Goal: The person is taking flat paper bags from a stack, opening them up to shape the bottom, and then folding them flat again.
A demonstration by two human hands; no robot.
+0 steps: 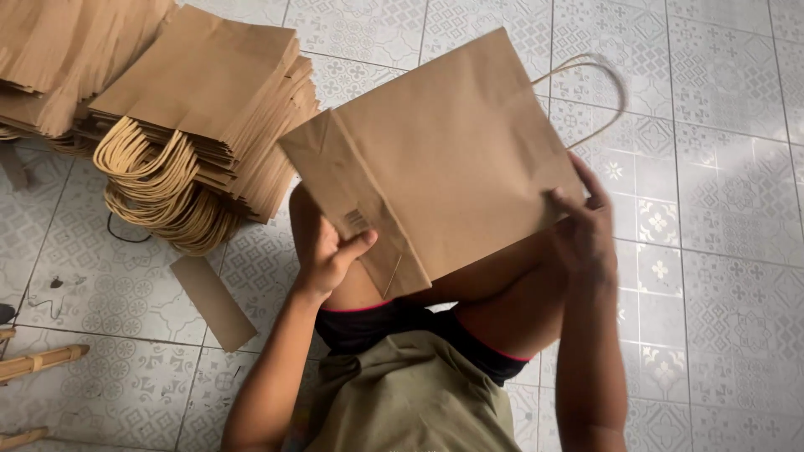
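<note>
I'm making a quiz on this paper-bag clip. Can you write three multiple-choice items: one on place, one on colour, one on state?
1. Where is the stack of bags?
A. Upper left on the floor
B. On the lap
C. Right of the knees

2. What colour is the held bag?
A. White
B. Brown
C. Blue

3. How is the held bag?
A. Crumpled into a ball
B. Torn in half
C. Folded flat

Answers: 1 A, it lies on the tiled floor. 2 B, plain brown paper. 3 C, flat between left hand and right hand.
</note>
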